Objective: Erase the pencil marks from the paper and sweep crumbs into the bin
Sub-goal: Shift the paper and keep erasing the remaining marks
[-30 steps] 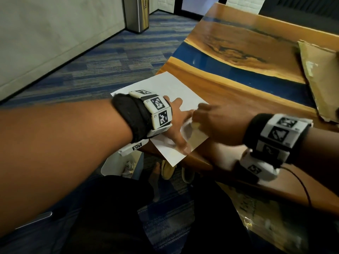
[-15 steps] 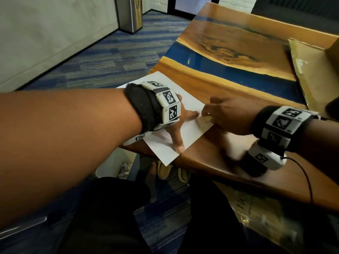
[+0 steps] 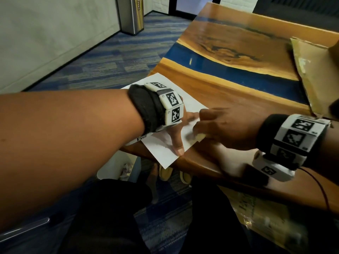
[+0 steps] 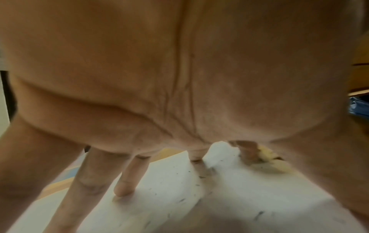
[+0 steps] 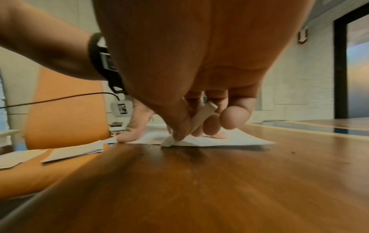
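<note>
The table point(image 3: 229, 99) carries the paper point(image 3: 190, 105) at its near corner, 1 corner hanging past the edge. The left hand point(image 3: 176, 129) lies on the sheet with fingers spread wide and straight, pressing it flat. Just beside its thumb, the right hand point(image 3: 220, 125) pinches the eraser point(image 5: 199, 119), tip down on the paper's edge. Crumbs point(image 4: 199, 176) lie between the left fingers.
</note>
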A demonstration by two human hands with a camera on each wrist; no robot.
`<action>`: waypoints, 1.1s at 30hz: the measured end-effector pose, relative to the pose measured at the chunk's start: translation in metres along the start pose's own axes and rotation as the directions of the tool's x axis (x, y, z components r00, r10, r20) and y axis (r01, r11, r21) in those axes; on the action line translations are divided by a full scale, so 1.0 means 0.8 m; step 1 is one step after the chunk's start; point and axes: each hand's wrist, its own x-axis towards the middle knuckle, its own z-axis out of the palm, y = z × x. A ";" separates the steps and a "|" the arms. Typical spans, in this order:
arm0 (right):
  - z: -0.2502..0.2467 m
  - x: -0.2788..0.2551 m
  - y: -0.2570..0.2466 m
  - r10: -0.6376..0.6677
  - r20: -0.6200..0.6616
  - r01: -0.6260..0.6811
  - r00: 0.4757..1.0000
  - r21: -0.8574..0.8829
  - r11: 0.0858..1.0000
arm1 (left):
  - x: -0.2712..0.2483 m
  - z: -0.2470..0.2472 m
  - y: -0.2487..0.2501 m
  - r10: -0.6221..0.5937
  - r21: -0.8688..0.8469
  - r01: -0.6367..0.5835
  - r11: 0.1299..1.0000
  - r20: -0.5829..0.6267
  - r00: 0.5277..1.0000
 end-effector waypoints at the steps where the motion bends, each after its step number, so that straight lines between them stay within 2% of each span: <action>1: 0.000 -0.001 -0.002 -0.019 0.007 0.019 1.000 -0.002 1.000 | 0.000 -0.001 0.000 0.003 -0.002 -0.003 1.000 -0.005 1.000; 2: 0.001 0.002 0.004 0.016 0.001 -0.016 1.000 0.000 1.000 | 0.000 -0.001 0.001 -0.002 -0.003 0.002 1.000 -0.005 1.000; 5: 0.003 0.013 0.032 0.263 -0.012 -0.262 0.965 0.035 0.964 | 0.003 0.005 0.003 -0.041 -0.026 0.041 0.999 0.001 0.999; 8: 0.010 0.020 0.044 0.341 -0.001 -0.341 0.940 0.018 0.940 | 0.007 0.014 -0.003 -0.070 -0.107 0.071 0.992 0.005 0.998; 12: 0.013 0.020 0.048 0.352 -0.013 -0.351 0.936 0.063 0.934 | 0.007 0.024 -0.023 -0.056 -0.190 0.043 0.981 -0.067 0.996; 18: 0.002 0.025 0.030 0.356 0.002 -0.356 0.935 0.042 0.934 | 0.016 0.050 -0.038 -0.030 -0.181 0.008 0.983 -0.120 0.992; 19: 0.001 0.027 0.018 0.333 0.003 -0.332 0.943 0.055 0.942 | 0.019 0.052 -0.040 -0.008 -0.197 -0.015 0.980 -0.116 0.993; 23: 0.006 0.031 -0.046 0.100 -0.022 -0.096 0.995 0.139 0.986 | 0.024 0.056 -0.043 0.034 -0.197 -0.053 0.979 -0.102 0.994; 24: 0.005 0.034 -0.043 0.093 -0.019 -0.090 0.995 0.128 0.988 | 0.025 0.057 -0.043 0.036 -0.188 -0.054 0.981 -0.098 0.995; 25: 0.005 0.038 -0.030 0.104 -0.034 -0.100 0.994 0.098 0.990 | 0.025 0.056 -0.043 0.038 -0.178 -0.054 0.983 -0.092 0.995; 28: 0.001 0.041 0.011 0.270 -0.063 -0.271 0.961 0.000 0.963 | 0.025 0.055 -0.042 0.043 -0.149 -0.055 0.987 -0.081 0.996; 29: 0.002 0.041 0.007 0.265 -0.066 -0.265 0.962 0.007 0.964 | 0.025 0.054 -0.041 0.043 -0.149 -0.055 0.987 -0.082 0.996; 31: 0.004 0.042 -0.028 0.152 -0.015 -0.151 0.988 0.047 0.987 | 0.026 0.053 -0.041 0.038 -0.165 -0.053 0.985 -0.091 0.995; 33: 0.003 0.038 -0.047 0.087 -0.020 -0.084 0.996 0.114 0.990 | 0.027 0.053 -0.041 0.035 -0.169 -0.051 0.984 -0.096 0.995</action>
